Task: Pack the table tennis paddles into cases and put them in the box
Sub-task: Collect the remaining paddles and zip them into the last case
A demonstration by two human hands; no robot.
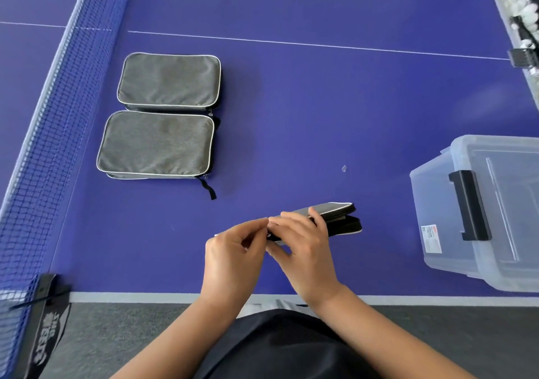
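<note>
A grey paddle case (pixel 338 218) with black sides is lifted just above the blue table near its front edge, its far end slightly gaping. My right hand (pixel 303 247) grips the case's near end, fingers curled over its top. My left hand (pixel 233 250) pinches something small at the same end, likely the zipper pull, though it is hidden by the fingers. Two more grey cases lie flat and closed at the left, the far case (pixel 169 82) and the near case (pixel 156 143), touching each other. No paddle is visible.
A clear plastic box (pixel 437 203) with a lid and black latch stands at the right. The blue net (pixel 49 121) runs along the left. A tray of white balls (pixel 519 2) sits at the far right corner. A small clear scrap (pixel 344 168) lies mid-table.
</note>
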